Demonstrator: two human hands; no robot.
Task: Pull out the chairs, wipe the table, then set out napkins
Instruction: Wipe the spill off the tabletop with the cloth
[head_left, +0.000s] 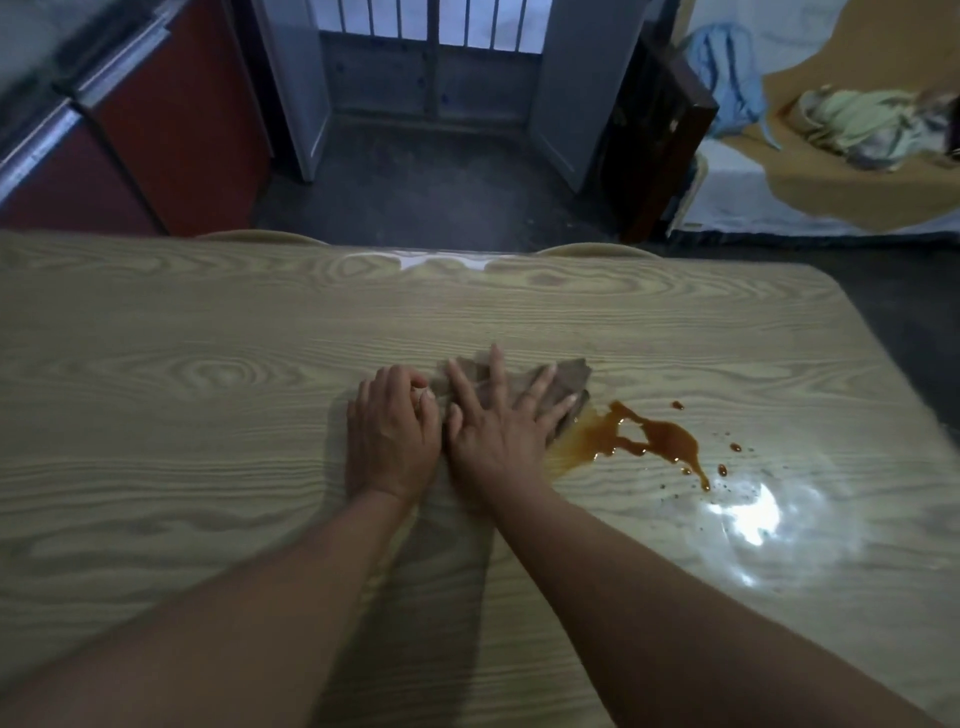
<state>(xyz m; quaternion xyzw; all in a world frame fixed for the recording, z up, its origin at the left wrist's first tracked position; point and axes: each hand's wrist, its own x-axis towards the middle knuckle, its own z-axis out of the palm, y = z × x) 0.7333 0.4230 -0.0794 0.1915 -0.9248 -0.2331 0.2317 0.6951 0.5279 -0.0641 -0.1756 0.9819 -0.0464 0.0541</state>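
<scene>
A light wood-grain table (208, 415) fills the lower view. A brown-grey cloth (569, 376) lies on it near the middle. My right hand (498, 431) presses flat on the cloth with fingers spread. Beside it on the left, my left hand (389, 436) rests with its fingers curled at the cloth's left edge. An orange-brown spill (660, 439) spreads on the tabletop just right of the cloth, touching its right edge, with small droplets further right. Two rounded chair backs (260, 236) (587, 250) show just beyond the table's far edge.
A red cabinet (171, 130) stands at the back left. A barred grey door (431, 67) is straight ahead across a dark floor. A dark wooden frame (660, 130) and a bed with clothes (857, 124) are at the back right. Light glares off the table (748, 514) at right.
</scene>
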